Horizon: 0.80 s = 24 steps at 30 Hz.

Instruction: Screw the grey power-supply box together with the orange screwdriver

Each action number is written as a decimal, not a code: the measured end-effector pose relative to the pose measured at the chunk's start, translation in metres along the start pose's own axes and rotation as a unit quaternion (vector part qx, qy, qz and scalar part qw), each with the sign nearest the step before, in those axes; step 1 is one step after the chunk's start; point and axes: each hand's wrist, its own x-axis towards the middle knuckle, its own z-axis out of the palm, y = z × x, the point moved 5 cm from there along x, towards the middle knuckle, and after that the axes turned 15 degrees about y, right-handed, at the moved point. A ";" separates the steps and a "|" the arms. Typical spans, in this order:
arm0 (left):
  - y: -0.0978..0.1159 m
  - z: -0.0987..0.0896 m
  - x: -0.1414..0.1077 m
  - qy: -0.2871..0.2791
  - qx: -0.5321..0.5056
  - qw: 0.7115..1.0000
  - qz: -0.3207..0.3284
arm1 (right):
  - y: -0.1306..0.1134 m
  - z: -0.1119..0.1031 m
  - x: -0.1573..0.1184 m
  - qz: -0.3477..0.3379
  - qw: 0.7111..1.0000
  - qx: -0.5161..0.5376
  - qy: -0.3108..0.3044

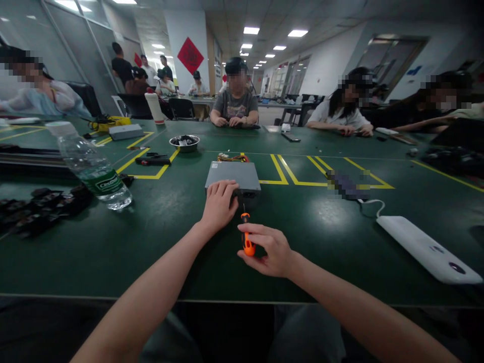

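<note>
A grey metal computer power supply unit (242,172) lies on the green table in front of me, with its socket side facing me and colored cables behind it. My left hand (220,204) grips its near left edge, fingers over the top and thumb by the front face. Between the thumb and fingers of my right hand (266,249) is an orange and black screwdriver (247,243). Its thin shaft points away from me, with the tip close to the lower front of the unit; whether it touches cannot be made out.
Left of me stand a tilted-looking water bottle (100,174), a heap of black parts (41,209) and a metal bowl (184,143) of small dark pieces. A white power bank (427,247) is cabled to a phone (346,185) on the right. Several people sit around the table.
</note>
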 end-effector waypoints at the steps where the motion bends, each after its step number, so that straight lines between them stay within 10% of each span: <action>1: 0.000 0.000 0.000 0.003 -0.002 1.000 0.003 | -0.001 0.001 0.000 -0.002 1.000 0.003 -0.005; 9: 0.005 0.006 0.000 0.010 -0.011 1.000 0.021 | -0.010 0.009 0.003 -0.096 0.990 -0.080 -0.063; 19: 0.004 0.011 0.000 0.008 0.002 1.000 0.021 | 0.010 0.008 -0.001 0.012 0.998 0.042 -0.050; 24: 0.005 0.011 0.000 0.007 -0.001 1.000 0.022 | 0.002 0.006 0.001 -0.058 0.992 -0.020 -0.115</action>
